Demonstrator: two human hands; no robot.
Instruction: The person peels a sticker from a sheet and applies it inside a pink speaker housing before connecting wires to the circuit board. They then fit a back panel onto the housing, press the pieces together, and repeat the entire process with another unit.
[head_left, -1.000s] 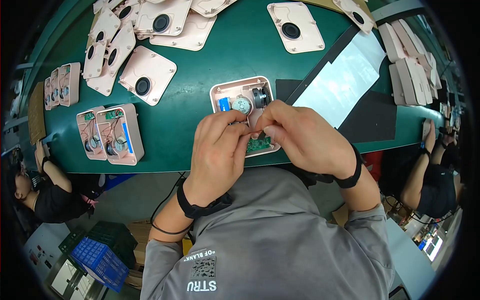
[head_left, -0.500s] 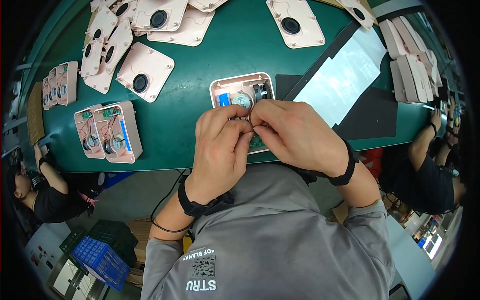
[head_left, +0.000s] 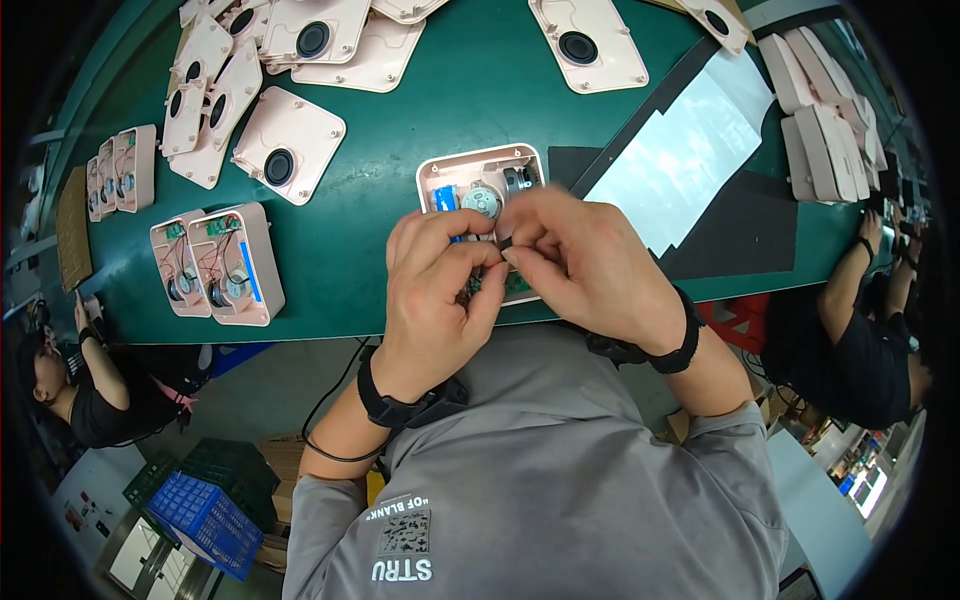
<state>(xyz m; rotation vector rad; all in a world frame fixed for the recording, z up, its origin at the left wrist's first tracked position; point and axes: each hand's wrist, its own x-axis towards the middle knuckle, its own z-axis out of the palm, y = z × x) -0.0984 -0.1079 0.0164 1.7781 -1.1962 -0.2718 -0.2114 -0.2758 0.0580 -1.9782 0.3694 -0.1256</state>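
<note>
on the glossy green worktop (head_left: 400, 130), a round-cornered housing (head_left: 455, 170) of pale pink plastic lies by the near edge. over it the left hand (head_left: 438, 275) and right hand (head_left: 595, 260) nearly meet, both curled; on what, i can't tell. inside: a round grey metal disc (head_left: 480, 201), a blue block (head_left: 444, 199).

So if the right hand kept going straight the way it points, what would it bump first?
Probably the left hand, just ahead of the right hand over the open case. Depth is unclear, so they might be touching.
</note>
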